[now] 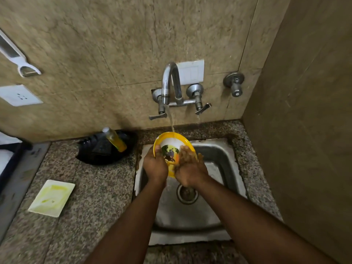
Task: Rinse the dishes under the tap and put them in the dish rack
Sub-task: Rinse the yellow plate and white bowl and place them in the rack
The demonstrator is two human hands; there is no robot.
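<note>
Beige stone-tiled walls point(118, 40) close off a corner above a speckled granite worktop point(91, 206), into which a stainless steel sink point(222, 155) is set so that runoff drains away. From the chrome wall-mounted tap point(170, 82) a thin stream falls onto the upper edge of a round yellow-rimmed plate with a printed picture point(169, 143), held tilted over the basin, evidently so water sheets down its face. The left hand point(154, 164) grips the plate's left edge, thumb over the rim, steadying it. The right hand point(190, 168) lies against the plate's face, fingers point(183, 152) fairly straight, apparently rubbing. A black dish point(102, 149) holding a bottle of yellow liquid point(115, 139) sits left of the sink, within reach. A white rectangular tray smeared yellow point(51, 198) lies nearer on the worktop. No dish rack is identifiable.
</note>
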